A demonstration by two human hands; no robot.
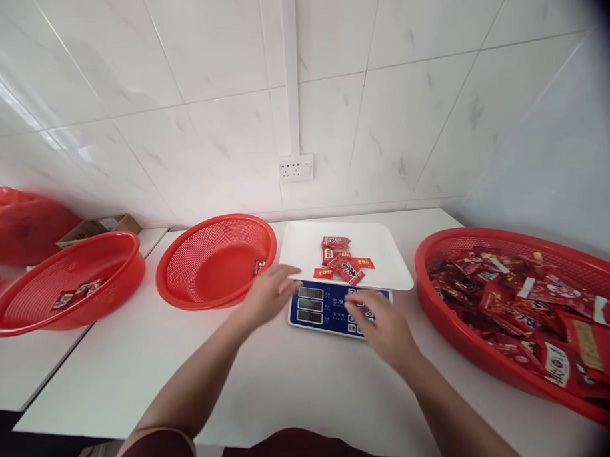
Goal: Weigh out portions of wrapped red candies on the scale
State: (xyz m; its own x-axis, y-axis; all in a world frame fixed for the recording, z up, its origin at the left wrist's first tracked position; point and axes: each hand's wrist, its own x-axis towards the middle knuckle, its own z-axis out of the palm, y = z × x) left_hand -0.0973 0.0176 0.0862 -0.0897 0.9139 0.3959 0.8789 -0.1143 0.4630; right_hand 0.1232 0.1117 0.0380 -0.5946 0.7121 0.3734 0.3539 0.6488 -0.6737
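red packets point(341, 259), printed white and black, lay bunched on the tray point(380, 246) of the scale point(333, 315); your left hand point(271, 293), loosely spread, hung at its left edge, your right hand point(384, 327), half-curled and unclosed, over its keypad point(352, 328).

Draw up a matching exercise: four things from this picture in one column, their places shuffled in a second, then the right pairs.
Things
1. Left hand
2. Right hand
3. Small pile of red packets
4. Wall socket

Places
A. On the white tray of the scale
B. Nearest the three displays
C. On the tiled wall, behind the scale
D. Partly hiding the keys from view

Right pairs
1-B
2-D
3-A
4-C
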